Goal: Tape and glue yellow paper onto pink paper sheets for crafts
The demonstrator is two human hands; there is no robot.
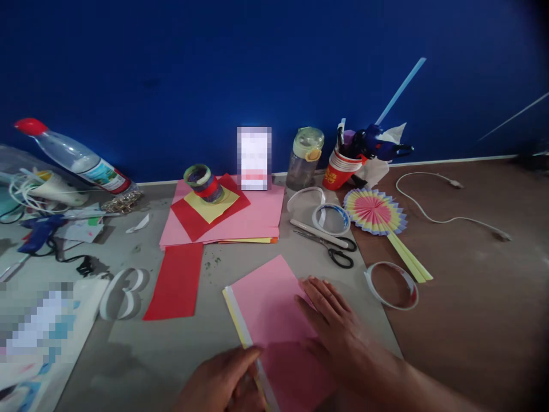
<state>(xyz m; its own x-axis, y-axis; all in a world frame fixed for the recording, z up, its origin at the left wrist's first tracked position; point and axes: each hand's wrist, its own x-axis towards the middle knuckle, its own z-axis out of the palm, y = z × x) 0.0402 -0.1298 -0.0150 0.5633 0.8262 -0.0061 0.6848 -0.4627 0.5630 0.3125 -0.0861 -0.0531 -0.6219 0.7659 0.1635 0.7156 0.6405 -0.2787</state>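
Note:
A pink paper sheet (270, 303) lies on the grey table in front of me, over a yellow sheet whose left edge (234, 312) carries a white tape strip. My right hand (332, 326) lies flat on the pink sheet with fingers stretched out. My left hand (223, 380) rests at the sheet's lower left edge, its fingers curled and pressing on the tape strip there.
A red sheet (175, 283) lies to the left. Behind are a paper stack (257, 220) with a tape roll (203, 182), black scissors (332, 249), two tape rings (332, 217) (392, 286), a folded paper fan (375, 212), a cup of pens (343, 166), a bottle (305, 157), a cable (450, 217), and left-side clutter.

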